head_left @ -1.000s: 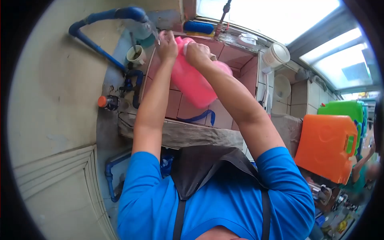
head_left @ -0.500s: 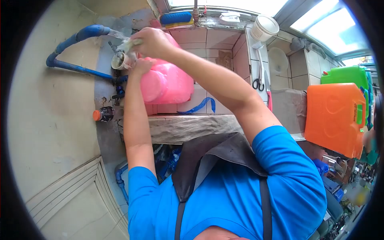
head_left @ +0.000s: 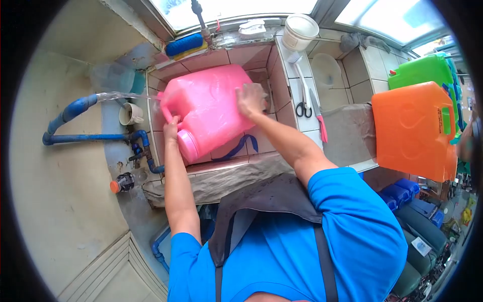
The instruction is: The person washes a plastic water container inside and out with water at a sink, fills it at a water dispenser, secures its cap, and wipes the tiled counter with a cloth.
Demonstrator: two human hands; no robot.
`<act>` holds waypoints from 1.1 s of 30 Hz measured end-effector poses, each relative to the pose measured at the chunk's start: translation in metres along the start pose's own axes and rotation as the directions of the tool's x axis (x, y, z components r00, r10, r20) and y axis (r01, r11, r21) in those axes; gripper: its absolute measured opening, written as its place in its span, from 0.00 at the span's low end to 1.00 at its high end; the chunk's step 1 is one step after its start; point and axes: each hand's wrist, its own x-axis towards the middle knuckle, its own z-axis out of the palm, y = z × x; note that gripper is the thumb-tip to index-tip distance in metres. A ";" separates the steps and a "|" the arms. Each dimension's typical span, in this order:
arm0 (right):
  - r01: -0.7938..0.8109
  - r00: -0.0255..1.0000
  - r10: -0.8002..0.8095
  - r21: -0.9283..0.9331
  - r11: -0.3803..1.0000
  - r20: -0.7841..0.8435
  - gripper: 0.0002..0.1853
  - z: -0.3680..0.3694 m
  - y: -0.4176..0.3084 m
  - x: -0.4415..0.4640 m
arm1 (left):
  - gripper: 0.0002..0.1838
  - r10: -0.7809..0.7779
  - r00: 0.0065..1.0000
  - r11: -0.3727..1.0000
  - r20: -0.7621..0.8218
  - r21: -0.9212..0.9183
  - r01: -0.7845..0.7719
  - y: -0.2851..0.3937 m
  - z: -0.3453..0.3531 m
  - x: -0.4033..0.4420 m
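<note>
A pink plastic jerrycan (head_left: 214,100) lies tilted in the tiled sink (head_left: 274,132), its capped neck toward me. My left hand (head_left: 172,131) is closed around the jerrycan's handle. At the other end, my right hand (head_left: 250,102) presses against the jerrycan's base. Its fingers are bent and blurred over the edge, and whatever is under them is hidden. Water from the blue pipe (head_left: 83,104) streams onto the handle side of the jerrycan. A blue strip (head_left: 241,147) lies in the sink below it.
A white cup (head_left: 132,115) hangs by the pipe. On the right ledge are a white bucket (head_left: 300,31), scissors (head_left: 303,108) and a pink-handled knife (head_left: 322,128). An orange jerrycan (head_left: 415,133) and a green jerrycan (head_left: 422,73) stand further right. Blue and yellow sponges (head_left: 185,46) sit at the back.
My right hand has left the water stream, where it held a pale green wad, and moved right to the jerrycan's base. The jerrycan has turned, and my left hand now grips its handle.
</note>
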 end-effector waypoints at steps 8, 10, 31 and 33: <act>0.721 0.681 -0.721 0.286 0.631 -0.127 0.33 -0.008 0.000 -0.039 | 0.19 -0.122 0.992 0.976 0.040 -0.178 0.128 0.033 0.007 0.006; 0.203 0.942 -0.151 0.150 0.968 -0.300 0.31 0.018 0.029 -0.014 | 0.18 -0.032 0.999 0.996 0.006 -0.077 0.032 0.029 0.004 0.013; -0.581 0.802 0.390 0.744 0.331 0.453 0.42 0.090 0.189 0.076 | 0.15 0.613 0.786 0.784 0.074 0.067 -0.618 0.005 -0.005 -0.063; -0.564 0.803 0.493 0.696 0.445 0.336 0.41 0.074 0.171 0.046 | 0.18 0.561 0.804 0.759 0.197 0.264 -0.595 0.013 -0.017 -0.051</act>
